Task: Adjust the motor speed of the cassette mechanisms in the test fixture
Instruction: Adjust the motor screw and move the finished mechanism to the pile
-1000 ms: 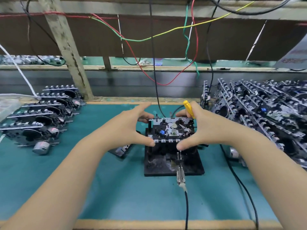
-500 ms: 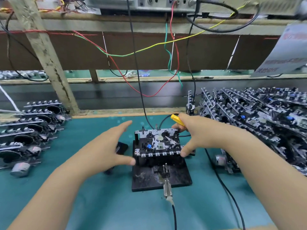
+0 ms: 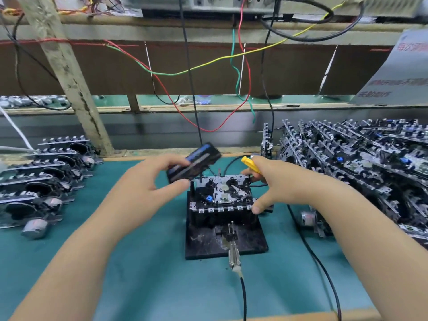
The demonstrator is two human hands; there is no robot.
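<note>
A cassette mechanism [image 3: 222, 193] sits in the black test fixture [image 3: 208, 242] at the middle of the green mat. My left hand [image 3: 148, 181] holds a dark cassette [image 3: 193, 163] with a blue label, tilted, just above the mechanism's left rear corner. My right hand [image 3: 280, 184] grips a yellow-handled screwdriver [image 3: 251, 165] between its fingers, and its thumb touches the mechanism's front right edge. A metal probe connector [image 3: 234, 251] on a black cable lies against the fixture's front.
Rows of cassette mechanisms [image 3: 44, 179] lie on the left of the mat. A dense pile of mechanisms [image 3: 361, 163] fills the right side. Coloured wires [image 3: 208, 63] hang from the shelf above. A black cable [image 3: 317, 258] runs across the mat at right.
My left hand has picked up the dark cassette from the mat beside the fixture and raised it over the mechanism's left rear. My right hand stays at the mechanism's right edge with the screwdriver.
</note>
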